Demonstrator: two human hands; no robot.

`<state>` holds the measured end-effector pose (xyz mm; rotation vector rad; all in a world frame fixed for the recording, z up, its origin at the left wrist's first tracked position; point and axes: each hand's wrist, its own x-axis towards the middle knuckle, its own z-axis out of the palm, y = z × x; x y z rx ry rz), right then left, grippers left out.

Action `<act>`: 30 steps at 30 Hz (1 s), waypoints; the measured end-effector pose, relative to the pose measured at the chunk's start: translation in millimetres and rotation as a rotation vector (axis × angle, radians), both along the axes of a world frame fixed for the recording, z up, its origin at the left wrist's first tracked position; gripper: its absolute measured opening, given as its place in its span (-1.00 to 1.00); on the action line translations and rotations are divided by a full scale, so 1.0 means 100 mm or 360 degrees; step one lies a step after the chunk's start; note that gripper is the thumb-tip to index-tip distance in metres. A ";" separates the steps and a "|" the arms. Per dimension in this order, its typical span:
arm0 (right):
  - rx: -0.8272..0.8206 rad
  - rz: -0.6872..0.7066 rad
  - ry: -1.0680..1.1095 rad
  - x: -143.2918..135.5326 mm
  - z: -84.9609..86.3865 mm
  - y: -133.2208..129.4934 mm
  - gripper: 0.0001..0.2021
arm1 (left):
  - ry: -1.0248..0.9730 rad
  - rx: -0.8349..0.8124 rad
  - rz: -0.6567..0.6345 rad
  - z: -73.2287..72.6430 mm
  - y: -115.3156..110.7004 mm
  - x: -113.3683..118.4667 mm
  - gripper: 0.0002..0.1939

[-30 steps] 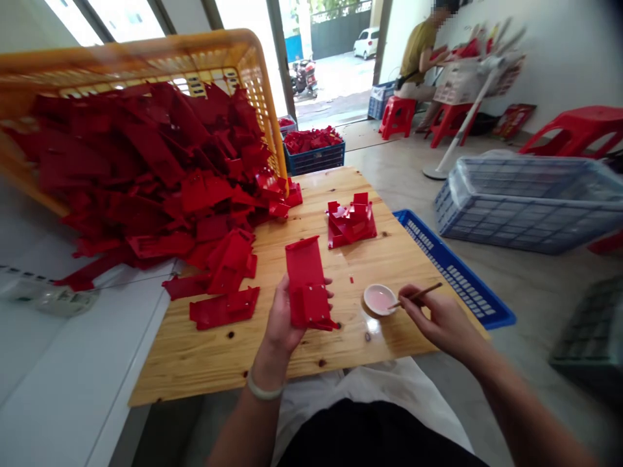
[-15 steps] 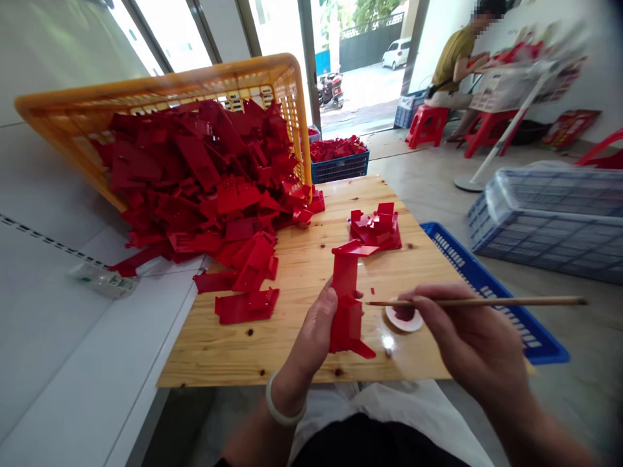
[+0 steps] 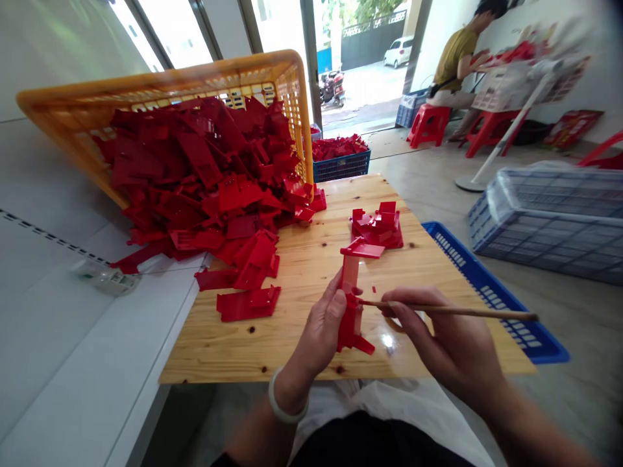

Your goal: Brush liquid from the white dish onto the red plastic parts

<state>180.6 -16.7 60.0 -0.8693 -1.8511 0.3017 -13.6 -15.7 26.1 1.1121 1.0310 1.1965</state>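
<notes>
White car [image 3: 398, 53] and motorbike [image 3: 331, 89] outside; co-worker [image 3: 451, 59] seated on red stool [image 3: 431, 115]; white standing fan [image 3: 507, 137] near blue-grey crate [image 3: 548, 233].

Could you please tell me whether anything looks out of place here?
Yes: the orange basket is tipped, its open side facing the person, and red parts spill onto the wooden table. A tiny red scrap also lies alone near the right hand.

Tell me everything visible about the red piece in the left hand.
The red piece looks like thin, glossy plastic: a long panel, flaps jutting out at its upper and lower ends, and a raised part on its lower half. The left hand holds it turned nearly edge-on above the wooden table. A slender stick in the right hand appears to touch its side.
</notes>
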 end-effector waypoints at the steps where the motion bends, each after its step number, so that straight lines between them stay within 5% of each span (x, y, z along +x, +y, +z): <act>1: 0.0004 -0.0004 -0.0006 0.00 0.01 0.01 -0.92 | -0.0004 0.0007 -0.0007 -0.01 0.00 0.00 -0.32; 9: -0.0206 -0.0008 0.0280 0.07 -0.08 0.08 -0.92 | -0.0257 -0.0157 -0.0045 -0.07 0.01 -0.03 -0.29; 16: -0.0620 0.0284 0.0891 0.03 -0.15 0.14 -0.88 | -0.0806 -0.0418 -0.0535 -0.10 0.11 -0.10 -0.21; 30: -0.0645 0.0335 0.0945 0.02 -0.25 0.16 -0.87 | -0.0863 -0.0580 -0.0524 -0.11 0.13 -0.16 -0.18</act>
